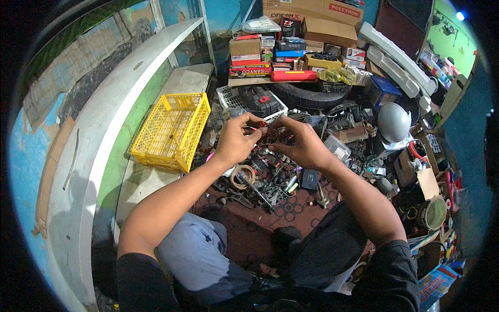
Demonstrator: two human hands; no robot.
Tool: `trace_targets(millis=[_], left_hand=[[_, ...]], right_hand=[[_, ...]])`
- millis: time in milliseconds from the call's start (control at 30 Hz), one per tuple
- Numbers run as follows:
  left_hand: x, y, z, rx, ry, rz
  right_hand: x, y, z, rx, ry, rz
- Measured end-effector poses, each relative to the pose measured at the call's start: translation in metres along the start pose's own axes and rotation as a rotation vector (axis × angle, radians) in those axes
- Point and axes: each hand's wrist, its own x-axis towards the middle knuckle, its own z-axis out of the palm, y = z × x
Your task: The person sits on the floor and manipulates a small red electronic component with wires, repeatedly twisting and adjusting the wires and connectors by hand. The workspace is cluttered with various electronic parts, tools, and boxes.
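Note:
My left hand (236, 139) and my right hand (299, 143) are raised together over a heap of small parts and wires (270, 177) on the dark floor. Between the fingertips of both hands sits a small dark part with red wire (262, 126); both hands pinch it. What the part is stays too small to tell. I sit on the floor with my knees (202, 249) below the hands.
A yellow plastic crate (171, 130) stands at the left on a pale slab. A white basket with a dark case (260, 101), a tyre (306, 96) and stacked cardboard boxes (312, 31) lie beyond. A grey helmet (393, 122) and a round lamp (435, 213) are at the right.

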Motion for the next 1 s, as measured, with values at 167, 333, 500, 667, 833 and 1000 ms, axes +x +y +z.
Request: trace_targets(millis=[167, 333, 500, 667, 833, 1000], left_hand=[[0.0, 0.01, 0.0, -0.01, -0.012, -0.129], [0.004, 0.002, 0.002, -0.069, -0.003, -0.082], [0.009, 0.003, -0.008, -0.097, 0.1, -0.262], [0.009, 0.011, -0.009, -0.045, 0.102, -0.242], [0.01, -0.02, -0.019, -0.208, 0.104, -0.237], [0.008, -0.016, -0.016, -0.322, 0.061, -0.244]], right_hand=[[0.001, -0.004, -0.001, -0.187, 0.018, 0.005], [0.001, 0.002, -0.009, -0.184, 0.068, 0.098], [0.003, -0.012, -0.016, 0.203, 0.398, 0.032], [-0.002, -0.001, -0.032, 1.073, 0.229, -0.056], [-0.003, -0.023, -0.038, 1.094, 0.269, 0.058], [-0.002, 0.01, -0.035, 0.322, 0.34, 0.293]])
